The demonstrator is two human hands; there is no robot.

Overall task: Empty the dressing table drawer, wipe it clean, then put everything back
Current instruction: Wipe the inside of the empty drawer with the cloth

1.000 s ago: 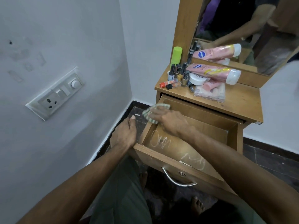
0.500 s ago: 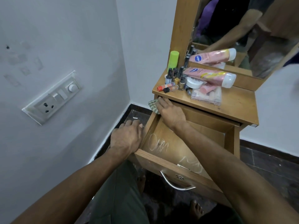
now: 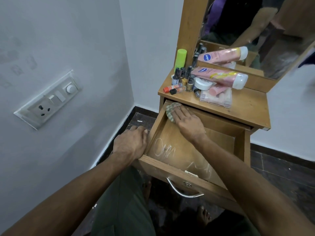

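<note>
Drawer (image 3: pixel 190 150) pulled well out of the wooden desk (image 3: pixel 247 106), nothing in it except white scribble marks on the bottom panel, two patches: one near the left wall, one near the front. One curved metal handle (image 3: pixel 183 191) on the drawer front. Right hand (image 3: pixel 185 120) reaches into the far left corner of the drawer, fingers flat and spread, pressing one green-and-white cloth (image 3: pixel 170 111) against the back-left corner; cloth shows only past the fingertips. Left hand (image 3: pixel 132 142) lies palm down over the drawer's left wall, fingers curled loosely on its outer side, gripping the edge. Desk top carries the contents, crowded at its back left: one large pink tube (image 3: pixel 219 76) lying across the pile, one smaller pink tube (image 3: pixel 217 90) beneath it, one round white jar (image 3: pixel 202 83), one clear plastic box (image 3: pixel 216 98), one lime-green cylinder (image 3: pixel 180 58) upright against the mirror frame, one red-and-orange stick (image 3: pixel 173 87) lying flat, roughly five small nail polish bottles (image 3: pixel 183 76) upright in a cluster; exact count unclear. Mirror (image 3: pixel 255 31) behind repeats the large tube. One switch plate (image 3: pixel 48 99) on the left wall.
</note>
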